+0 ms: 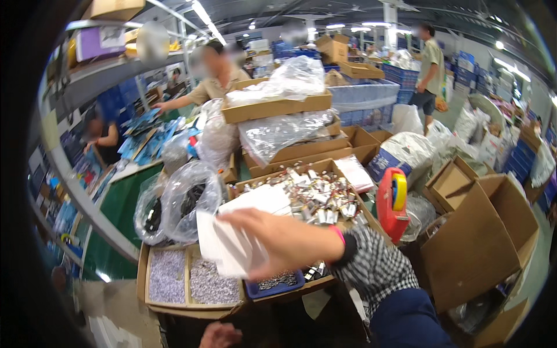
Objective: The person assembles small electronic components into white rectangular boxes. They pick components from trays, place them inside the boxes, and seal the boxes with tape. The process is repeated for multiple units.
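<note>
My right hand point(284, 238) reaches in from the lower right with its fingers closed round a bundle of flat white pieces point(223, 246), which look like paper or thin card. It holds them over a tray of small parts. Just behind lies more flat white material point(264, 199), beside a cardboard box of small silvery parts with wires point(325, 203). Below the hand, a blue tray point(278, 283) of small dark metal pieces is partly covered. At the lower edge, only part of my left hand point(220, 336) shows, blurred, its fingers not clear.
Left of my right hand stands a divided box of tiny pale parts point(167, 278), with clear plastic bags point(194, 194) behind it. A red tape dispenser point(389, 206) stands right. Open cartons point(476, 243) crowd the right side. Co-workers point(217, 72) are farther back.
</note>
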The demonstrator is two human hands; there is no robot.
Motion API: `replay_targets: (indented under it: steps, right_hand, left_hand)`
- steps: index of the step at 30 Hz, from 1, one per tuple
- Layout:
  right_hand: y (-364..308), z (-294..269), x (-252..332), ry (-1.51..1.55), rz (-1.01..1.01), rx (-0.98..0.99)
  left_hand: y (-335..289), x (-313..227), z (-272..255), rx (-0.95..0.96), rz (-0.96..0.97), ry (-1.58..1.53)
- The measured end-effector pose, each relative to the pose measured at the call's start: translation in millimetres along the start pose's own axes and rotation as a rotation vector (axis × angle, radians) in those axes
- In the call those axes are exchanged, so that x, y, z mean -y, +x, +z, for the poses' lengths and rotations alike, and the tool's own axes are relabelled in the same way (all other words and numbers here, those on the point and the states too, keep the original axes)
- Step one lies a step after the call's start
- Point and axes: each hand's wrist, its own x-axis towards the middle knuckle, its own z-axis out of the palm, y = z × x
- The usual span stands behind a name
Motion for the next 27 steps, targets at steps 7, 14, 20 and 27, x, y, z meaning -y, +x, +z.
replay_targets:
  steps: [7,14,20,27]
  right_hand:
    - [-8,107,73,0.436,0.206,0.088]
    - [3,162,91,0.692,0.314,0.147]
    - [11,150,102,0.901,0.536,0.201]
    - [-3,158,119,0.818,0.798,0.154]
  left_hand:
    - [23,-9,3,0.034,0.160,0.352]
    - [8,-10,-30,0.020,0.126,0.324]
    - [-10,-22,-52,-0.154,0.347,0.880]
    - [-28,-28,-43,-0.284,0.165,1.120]
